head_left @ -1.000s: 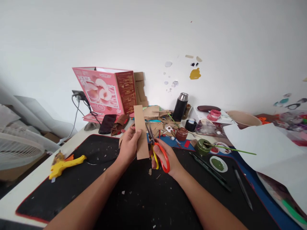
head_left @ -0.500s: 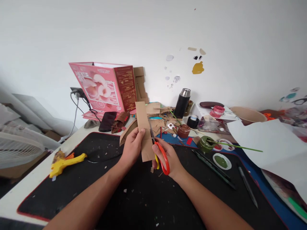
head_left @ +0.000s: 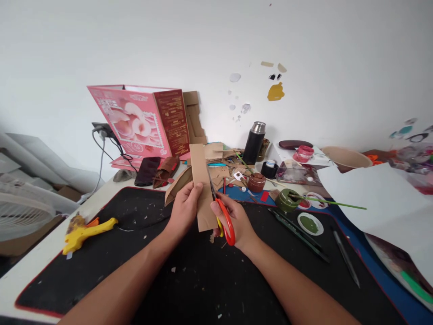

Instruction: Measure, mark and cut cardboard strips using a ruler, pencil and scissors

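A long strip of brown cardboard (head_left: 200, 164) stands upright over the black mat, pinched by my left hand (head_left: 186, 202) with the thumb on its face. My right hand (head_left: 237, 221) is closed round the scissors (head_left: 227, 223), which have an orange-red and a yellow handle loop. The blades point up and away along the strip's right edge; whether they bite into the cardboard I cannot tell. Just behind my left hand lies a curved brown cardboard piece (head_left: 178, 184). Cardboard scraps (head_left: 219, 171) are heaped beyond the strip.
A yellow glue gun (head_left: 86, 232) lies left on the black mat (head_left: 189, 289). At the back stand a pink box (head_left: 138, 119) and a black flask (head_left: 254, 143). To the right are an open green paint jar (head_left: 287, 201), a paint lid (head_left: 310, 224) and pens (head_left: 345, 257).
The view has shifted slightly, so everything sits a little further left. Both hands keep their grip on the strip and scissors, with the scissors turned slightly against the strip's right edge.
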### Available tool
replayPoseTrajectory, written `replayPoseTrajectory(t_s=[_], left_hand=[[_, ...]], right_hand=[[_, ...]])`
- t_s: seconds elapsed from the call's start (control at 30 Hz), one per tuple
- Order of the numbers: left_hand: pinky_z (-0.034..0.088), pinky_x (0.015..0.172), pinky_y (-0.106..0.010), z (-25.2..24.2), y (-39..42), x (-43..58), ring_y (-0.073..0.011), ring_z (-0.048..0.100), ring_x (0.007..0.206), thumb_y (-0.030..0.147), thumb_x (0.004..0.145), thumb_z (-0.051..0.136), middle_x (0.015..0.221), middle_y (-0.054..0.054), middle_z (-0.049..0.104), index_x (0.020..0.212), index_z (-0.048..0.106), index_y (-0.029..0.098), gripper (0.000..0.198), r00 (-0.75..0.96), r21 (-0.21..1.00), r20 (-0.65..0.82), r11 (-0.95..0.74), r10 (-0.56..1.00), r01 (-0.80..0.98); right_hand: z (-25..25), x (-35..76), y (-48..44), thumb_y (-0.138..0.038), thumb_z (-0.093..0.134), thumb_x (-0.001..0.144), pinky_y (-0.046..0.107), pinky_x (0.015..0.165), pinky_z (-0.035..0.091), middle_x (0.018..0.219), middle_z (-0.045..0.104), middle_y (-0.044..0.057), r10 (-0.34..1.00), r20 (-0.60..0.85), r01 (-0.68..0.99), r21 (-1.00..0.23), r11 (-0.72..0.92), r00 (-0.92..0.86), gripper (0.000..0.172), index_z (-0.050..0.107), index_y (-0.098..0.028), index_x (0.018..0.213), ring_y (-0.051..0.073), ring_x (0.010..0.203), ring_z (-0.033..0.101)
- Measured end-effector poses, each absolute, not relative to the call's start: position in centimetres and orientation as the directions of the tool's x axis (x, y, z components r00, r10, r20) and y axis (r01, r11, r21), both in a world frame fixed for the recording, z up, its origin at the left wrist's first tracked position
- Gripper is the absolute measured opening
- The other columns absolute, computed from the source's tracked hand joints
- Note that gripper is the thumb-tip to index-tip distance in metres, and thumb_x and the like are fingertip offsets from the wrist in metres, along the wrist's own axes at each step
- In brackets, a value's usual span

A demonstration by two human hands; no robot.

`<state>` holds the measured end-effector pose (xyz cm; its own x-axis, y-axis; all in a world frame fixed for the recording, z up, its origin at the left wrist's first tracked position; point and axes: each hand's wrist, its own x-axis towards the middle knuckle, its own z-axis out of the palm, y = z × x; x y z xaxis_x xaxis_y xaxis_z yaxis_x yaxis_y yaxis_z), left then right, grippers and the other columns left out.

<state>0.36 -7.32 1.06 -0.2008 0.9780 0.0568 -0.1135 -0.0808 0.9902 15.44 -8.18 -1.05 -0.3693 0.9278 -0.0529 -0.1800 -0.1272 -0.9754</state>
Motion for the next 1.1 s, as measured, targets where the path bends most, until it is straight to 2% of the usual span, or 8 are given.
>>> replayPoseTrajectory(t_s=[0.13,0.33,0.7,0.9,1.1], left_hand=[[0.049,0.055,-0.029,0.7,-7.2,0.5,-0.0217,0.066,0.064,0.065,0.078,0.079,0.074,-0.003,0.073,0.082,0.066,0.022,0.045,-0.203,0.985,0.028,-0.062,0.979,-0.162],[0.048,0.054,-0.029,0.7,-7.3,0.5,-0.0252,0.071,0.071,0.062,0.078,0.078,0.074,-0.004,0.074,0.083,0.068,0.023,0.041,-0.201,0.982,0.006,-0.044,0.98,-0.183],[0.048,0.053,-0.029,0.3,-7.1,0.6,-0.0208,0.066,0.06,0.06,0.08,0.077,0.073,-0.002,0.073,0.081,0.063,0.023,0.04,-0.219,0.981,0.0,-0.042,0.976,-0.19],[0.052,0.059,-0.03,0.0,-7.2,0.6,-0.0242,0.071,0.071,0.06,0.082,0.076,0.077,-0.003,0.075,0.085,0.065,0.023,0.039,-0.222,0.983,0.038,-0.076,0.974,-0.165],[0.052,0.06,-0.03,0.1,-7.2,0.7,-0.0233,0.07,0.069,0.063,0.082,0.076,0.076,-0.003,0.074,0.084,0.065,0.022,0.042,-0.228,0.987,0.048,-0.081,0.972,-0.139]], right_hand=[[-1.1,15.5,-8.2,-0.069,0.081,0.085,0.023,0.041,0.053,0.085,0.07,0.001,0.921,-0.035,-0.17,-0.979,-0.109,-0.388,0.063,0.075,-0.023,0.127,0.011,0.048,0.06],[-1.6,15.5,-8.1,-0.064,0.08,0.089,0.023,0.04,0.05,0.083,0.071,0.001,0.918,-0.012,-0.17,-0.982,-0.086,-0.396,0.054,0.076,-0.022,0.122,0.011,0.046,0.059],[-1.8,15.3,-8.2,-0.068,0.076,0.091,0.023,0.037,0.046,0.068,0.062,-0.004,0.919,0.003,-0.165,-0.984,-0.067,-0.394,0.056,0.076,-0.022,0.122,0.011,0.039,0.055],[-2.2,15.2,-8.2,-0.073,0.073,0.092,0.024,0.036,0.046,0.069,0.062,-0.003,0.924,-0.004,-0.161,-0.984,-0.071,-0.382,0.057,0.077,-0.024,0.12,0.011,0.038,0.054],[-2.1,15.2,-8.2,-0.073,0.073,0.092,0.024,0.034,0.044,0.065,0.061,-0.003,0.926,-0.011,-0.161,-0.984,-0.078,-0.378,0.057,0.078,-0.023,0.118,0.011,0.037,0.052]])
